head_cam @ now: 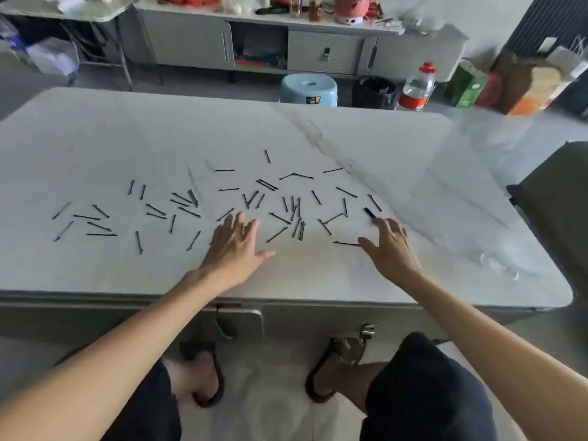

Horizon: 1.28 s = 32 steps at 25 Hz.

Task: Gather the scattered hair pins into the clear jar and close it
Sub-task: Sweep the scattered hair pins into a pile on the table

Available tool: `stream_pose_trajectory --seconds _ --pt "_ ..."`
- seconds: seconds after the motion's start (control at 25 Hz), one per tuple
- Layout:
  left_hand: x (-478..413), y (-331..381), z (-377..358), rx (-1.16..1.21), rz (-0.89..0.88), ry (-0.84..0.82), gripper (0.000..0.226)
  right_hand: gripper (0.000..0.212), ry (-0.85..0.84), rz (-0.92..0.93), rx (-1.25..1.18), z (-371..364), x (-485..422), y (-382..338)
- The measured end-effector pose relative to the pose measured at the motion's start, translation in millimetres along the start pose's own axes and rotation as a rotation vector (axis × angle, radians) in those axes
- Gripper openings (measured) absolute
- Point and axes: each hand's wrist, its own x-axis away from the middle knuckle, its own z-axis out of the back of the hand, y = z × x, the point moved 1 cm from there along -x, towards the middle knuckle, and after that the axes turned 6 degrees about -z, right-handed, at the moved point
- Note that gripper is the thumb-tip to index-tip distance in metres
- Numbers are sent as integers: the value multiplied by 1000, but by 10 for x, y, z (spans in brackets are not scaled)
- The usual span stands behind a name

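Several black hair pins (280,218) lie scattered across the middle and left of the white table (95,128). My left hand (235,246) hovers with its fingers spread at the near edge of the scatter and holds nothing. My right hand (389,246) is also spread, with a pin (346,243) just left of its thumb and a short dark pin (369,213) just beyond its fingertips. A faint clear round piece (498,265) rests near the table's right front corner. I cannot tell whether it is the jar or its lid.
Beyond the table stand a light blue stool (308,90), a black bin (374,90) and a red-capped plastic bottle (416,87). A dark chair (553,211) sits off the right edge. My knees and sandalled feet are below the front edge.
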Motion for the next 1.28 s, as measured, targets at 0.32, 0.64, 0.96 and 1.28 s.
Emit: stream_pose_trajectory --seconds 0.32,0.64,0.96,1.28 --pt "-597 -263 -512 -74 -76 123 70 51 160 -71 82 -685 -1050 -462" --pt "-319 -675 -48 426 -81 287 44 42 101 301 44 -958 -700 -1222" --pt "260 -2989 326 92 912 511 66 52 56 385 268 -1396 -232 -1682" --pt "167 -2762 46 190 515 471 46 56 66 506 174 -1562 -180 -1886"
